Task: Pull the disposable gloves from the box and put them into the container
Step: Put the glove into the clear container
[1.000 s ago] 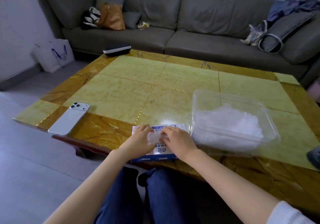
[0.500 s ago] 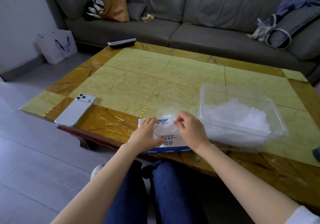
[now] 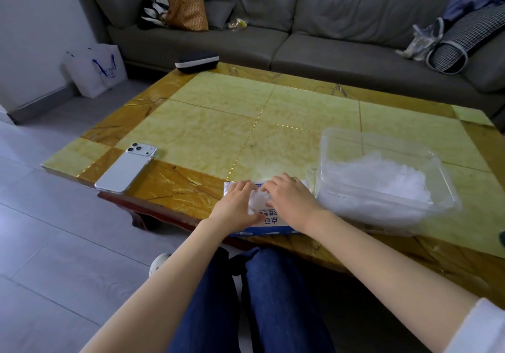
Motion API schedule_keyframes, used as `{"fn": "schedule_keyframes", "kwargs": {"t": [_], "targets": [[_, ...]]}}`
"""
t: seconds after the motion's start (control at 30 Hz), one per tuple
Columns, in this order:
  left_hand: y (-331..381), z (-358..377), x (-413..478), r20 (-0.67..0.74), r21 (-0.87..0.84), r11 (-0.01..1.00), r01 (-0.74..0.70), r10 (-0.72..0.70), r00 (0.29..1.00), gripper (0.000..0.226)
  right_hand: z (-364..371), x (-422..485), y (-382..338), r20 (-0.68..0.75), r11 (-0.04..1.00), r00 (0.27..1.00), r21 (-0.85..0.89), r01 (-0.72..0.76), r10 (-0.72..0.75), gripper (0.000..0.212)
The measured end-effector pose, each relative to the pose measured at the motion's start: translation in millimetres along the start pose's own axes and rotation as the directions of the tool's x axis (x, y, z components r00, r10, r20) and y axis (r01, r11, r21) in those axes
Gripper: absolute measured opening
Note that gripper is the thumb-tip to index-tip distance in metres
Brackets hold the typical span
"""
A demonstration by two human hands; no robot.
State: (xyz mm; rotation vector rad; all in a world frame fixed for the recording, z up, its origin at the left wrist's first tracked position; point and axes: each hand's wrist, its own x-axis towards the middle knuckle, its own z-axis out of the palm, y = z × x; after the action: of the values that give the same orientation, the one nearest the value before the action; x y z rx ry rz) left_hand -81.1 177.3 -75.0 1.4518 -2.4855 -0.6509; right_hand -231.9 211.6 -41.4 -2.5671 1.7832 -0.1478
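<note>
A white and blue glove box point(image 3: 269, 223) lies flat at the table's near edge. My left hand point(image 3: 235, 205) rests on its left part, fingers fairly straight and pressing down. My right hand point(image 3: 290, 199) lies over the box's right part. Its fingertips and thumb pinch a crumpled clear glove point(image 3: 256, 200) that pokes from the opening between the two hands. Right of the box, almost touching it, stands a clear plastic container point(image 3: 325, 145) holding a heap of clear gloves point(image 3: 382, 186).
A white phone point(image 3: 126, 168) lies face down near the table's left front corner. A dark case point(image 3: 197, 60) sits at the far edge by the grey sofa point(image 3: 328, 38). My knees are under the table edge.
Half a second ago my right hand held the pinched glove slightly raised above the box. Now it is lower, close over the opening. My left hand stays on the box.
</note>
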Motion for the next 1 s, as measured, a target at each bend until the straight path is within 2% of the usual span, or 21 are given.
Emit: {"fn": "schedule_keyframes", "kwargs": {"t": [0.07, 0.17, 0.27, 0.37, 0.5, 0.63, 0.73, 0.8, 0.93, 1.0], "targets": [[-0.2, 0.0, -0.3, 0.001, 0.002, 1.000, 0.001, -0.001, 1.000, 0.067, -4.6, 1.9, 2.8, 0.007, 0.999, 0.999, -0.025, -0.043, 0.043, 0.019], [-1.0, -0.8, 0.6, 0.015, 0.003, 1.000, 0.008, -0.008, 1.000, 0.066, -13.6, -1.9, 5.3, -0.057, 0.998, 0.996, 0.025, -0.060, 0.061, 0.014], [-1.3, -1.0, 0.7, 0.023, 0.018, 1.000, 0.012, -0.012, 1.000, 0.067, -22.6, -7.2, 10.4, -0.118, 0.986, 0.984, 0.111, -0.124, 0.137, 0.016], [-0.9, -0.9, -0.4, 0.029, 0.030, 0.999, 0.028, -0.028, 0.999, 0.079, -34.9, -8.0, 21.1, -0.179, 0.956, 0.958, 0.232, -0.180, 0.224, 0.015], [-1.1, -0.7, -0.6, 0.032, 0.038, 0.999, 0.035, -0.036, 0.999, 0.084, -52.8, -5.6, 34.0, -0.320, 0.905, 0.878, 0.352, -0.238, 0.356, 0.015], [-1.8, -0.6, -0.6, 0.018, 0.028, 0.999, 0.020, -0.021, 1.000, 0.075, -64.7, -2.2, 41.5, -0.398, 0.877, 0.810, 0.398, -0.270, 0.430, 0.015], [-1.3, -0.6, -0.7, 0.014, 0.038, 0.999, 0.010, -0.010, 1.000, 0.071, -92.4, 2.8, 47.3, -0.538, 0.867, 0.694, 0.414, -0.277, 0.479, 0.016], [-1.5, -1.3, -0.8, 0.019, 0.042, 0.999, 0.010, -0.011, 1.000, 0.070, -114.4, 5.3, 50.6, -0.596, 0.880, 0.656, 0.397, -0.260, 0.463, 0.015], [2.2, -8.4, -1.5, 0.085, 0.030, 0.999, 0.029, -0.031, 0.996, 0.064, -122.0, 3.1, 49.2, -0.532, 0.898, 0.734, 0.351, -0.264, 0.423, 0.015], [11.9, -17.5, -1.7, 0.023, -0.008, 0.999, 0.043, -0.042, 0.999, 0.048, -112.8, -1.5, 47.1, -0.466, 0.884, 0.768, 0.373, -0.281, 0.440, 0.017]]}}
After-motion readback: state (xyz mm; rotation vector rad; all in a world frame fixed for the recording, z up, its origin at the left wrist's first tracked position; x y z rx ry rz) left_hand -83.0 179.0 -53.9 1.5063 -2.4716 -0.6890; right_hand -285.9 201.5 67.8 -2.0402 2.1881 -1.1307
